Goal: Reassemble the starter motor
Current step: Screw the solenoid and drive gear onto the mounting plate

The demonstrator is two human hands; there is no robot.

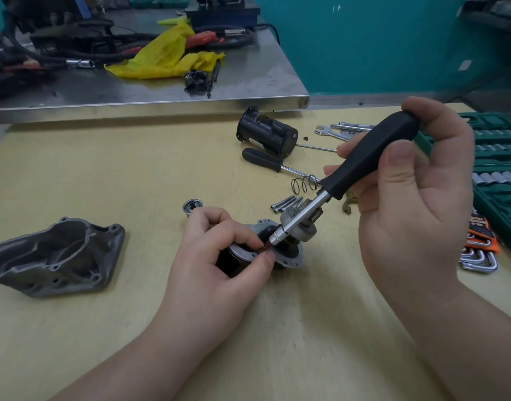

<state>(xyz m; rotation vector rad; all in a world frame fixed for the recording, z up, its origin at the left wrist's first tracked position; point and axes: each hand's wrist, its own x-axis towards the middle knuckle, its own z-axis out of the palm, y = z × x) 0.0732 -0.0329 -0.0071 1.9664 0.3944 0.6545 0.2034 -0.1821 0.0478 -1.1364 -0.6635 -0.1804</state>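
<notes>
On the bench (132,175), your left hand (219,256) pinches a small fastener at the motor subassembly (289,250) while your right hand (407,198) grips the nut driver (350,175); tilted entry risks cross-threading or dropping it.

Desk (75,342) near edge and left-centre: bare, open passage. Left: grey housing (57,256). Centre: flanged assembly (289,250) under both hands. Behind it: bolts (286,204), spring (303,183), spare screwdriver (266,160), black motor body (266,137). Right edge: socket case (497,169), hex keys (480,256).
</notes>
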